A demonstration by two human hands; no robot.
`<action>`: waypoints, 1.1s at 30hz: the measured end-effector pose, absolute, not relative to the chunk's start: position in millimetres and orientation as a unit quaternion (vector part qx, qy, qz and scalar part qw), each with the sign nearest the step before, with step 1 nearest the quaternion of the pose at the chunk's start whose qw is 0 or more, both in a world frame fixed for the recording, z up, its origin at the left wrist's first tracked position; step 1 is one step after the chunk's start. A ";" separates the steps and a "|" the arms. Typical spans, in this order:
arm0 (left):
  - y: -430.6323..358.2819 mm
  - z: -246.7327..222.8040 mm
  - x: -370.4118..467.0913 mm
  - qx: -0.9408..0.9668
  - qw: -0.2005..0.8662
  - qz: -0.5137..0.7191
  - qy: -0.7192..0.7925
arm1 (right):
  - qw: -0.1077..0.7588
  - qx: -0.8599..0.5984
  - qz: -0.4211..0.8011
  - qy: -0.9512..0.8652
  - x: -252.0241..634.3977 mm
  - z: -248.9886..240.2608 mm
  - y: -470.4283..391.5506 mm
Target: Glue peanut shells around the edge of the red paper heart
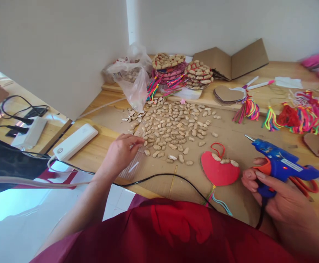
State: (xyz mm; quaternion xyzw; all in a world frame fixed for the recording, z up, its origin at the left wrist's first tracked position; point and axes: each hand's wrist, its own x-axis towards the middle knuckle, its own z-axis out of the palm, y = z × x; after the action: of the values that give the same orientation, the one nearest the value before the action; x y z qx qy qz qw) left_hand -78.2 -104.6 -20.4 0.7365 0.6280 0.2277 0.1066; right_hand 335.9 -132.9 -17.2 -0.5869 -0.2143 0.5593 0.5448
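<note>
1. Head view: the left hand [123, 151] has its thumb and forefinger drawn close together at the near-left edge of a loose spread of tan, unshelled peanuts [173, 124]; I cannot tell whether a nut is between the fingertips.
2. The right hand [281, 195] is wrapped around a blue hot-glue gun with an orange trigger [278, 157], whose metal nozzle [249, 138] points up and left, apart from everything.
3. The step in hand looks like choosing a nut. To do it well, I would take one of a size with those on the heart, gripping its top so its underside stays free for glue.
4. A small bead of glue should be enough; fingertips are best kept clear of the nozzle, and the black cable [159, 174] clear of the work.
5. The flat, red, heart-shaped card piece [220, 173] lies on the brown cardboard sheet [154, 186], right of the peanuts and just left of the right hand.
6. Three peanuts sit along its upper edge; the rest of its red face is bare.
7. A thin red cord loop [224, 148] rises from its top, and multicoloured tassel strands [222, 205] trail from its lower tip.
</note>
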 end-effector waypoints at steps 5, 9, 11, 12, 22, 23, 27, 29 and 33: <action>-99.8 -27.6 -72.0 0.733 0.128 0.232 0.626 | 0.513 -0.618 0.576 -0.153 332.6 -11.2 -131.9; -98.8 -27.4 -71.7 0.731 0.124 0.236 0.629 | 0.516 -0.618 0.574 -0.151 333.2 -10.1 -132.4; -99.1 -25.5 -73.1 0.726 0.124 0.246 0.631 | 0.515 -0.616 0.576 -0.156 333.5 -10.1 -132.8; -99.1 -24.2 -74.1 0.720 0.122 0.250 0.635 | 0.513 -0.615 0.577 -0.163 333.3 -10.0 -132.8; -95.4 -20.2 -75.1 0.701 0.091 0.263 0.657 | 0.505 -0.608 0.579 -0.198 336.4 -13.8 -134.2; -95.5 -21.3 -75.0 0.703 0.095 0.262 0.654 | 0.504 -0.607 0.579 -0.206 336.9 -14.3 -134.4; -96.1 -24.9 -77.5 0.718 0.110 0.255 0.638 | 0.505 -0.602 0.576 -0.225 336.2 -13.5 -133.8; -96.1 -25.2 -78.7 0.732 0.125 0.246 0.623 | 0.504 -0.602 0.577 -0.226 336.3 -13.7 -133.8; -95.4 -23.8 -77.6 0.748 0.138 0.230 0.607 | 0.516 -0.591 0.577 -0.229 339.2 -17.2 -135.6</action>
State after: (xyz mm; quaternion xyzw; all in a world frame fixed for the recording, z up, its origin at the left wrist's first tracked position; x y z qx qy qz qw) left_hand -77.6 -95.4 -23.8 0.7477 0.6074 0.2300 0.1382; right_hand 339.2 -135.6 -17.2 -0.5906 -0.2290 0.5768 0.5158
